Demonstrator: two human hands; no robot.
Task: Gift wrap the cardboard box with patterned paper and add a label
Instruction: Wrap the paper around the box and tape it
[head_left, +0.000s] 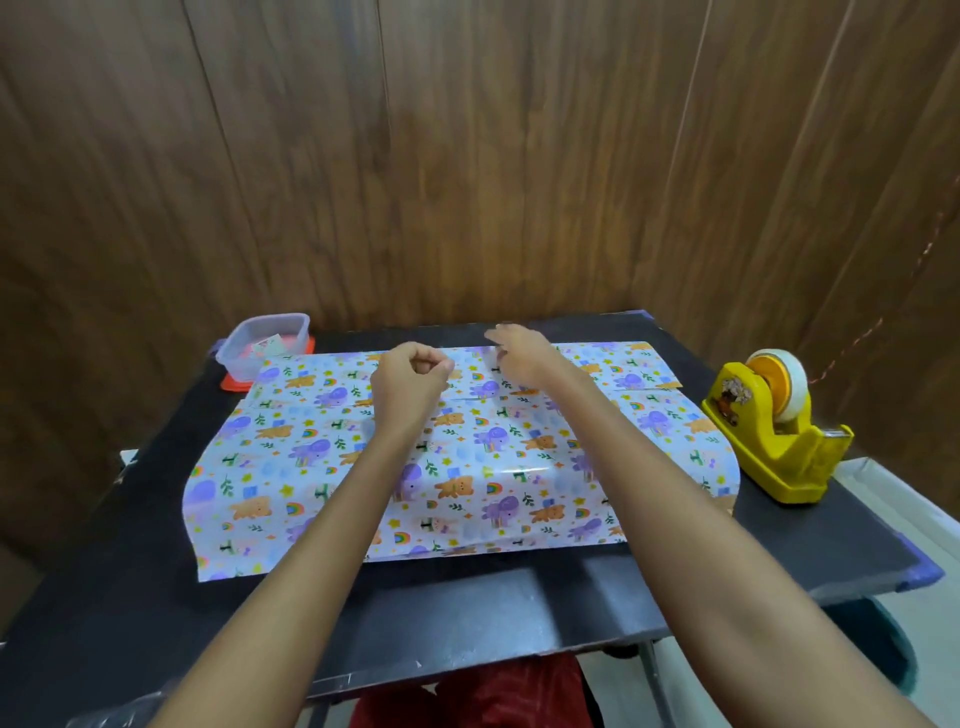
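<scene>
The patterned paper (467, 467), printed with purple elephants, orange bears, rainbows and stars, lies spread over the middle of the black surface (467, 597). It rises over a boxy shape; the cardboard box itself is hidden beneath it. A paper edge runs across the top, just on the near side of both hands.

The left hand (410, 376) hovers over the far part of the paper, its fingers curled in and the thumb against the forefinger; I cannot tell whether it pinches anything. The right hand (519, 353) is blurred, its fingers stretched out and down toward the paper near its far edge, gripping nothing.

A yellow tape dispenser (774, 431) stands to the right of the paper, bearing a sticker too small to read. At the far left corner, a clear plastic container (262, 343) sits on a red lid (234, 383) with a small card (270, 344) inside, its print illegible.
</scene>
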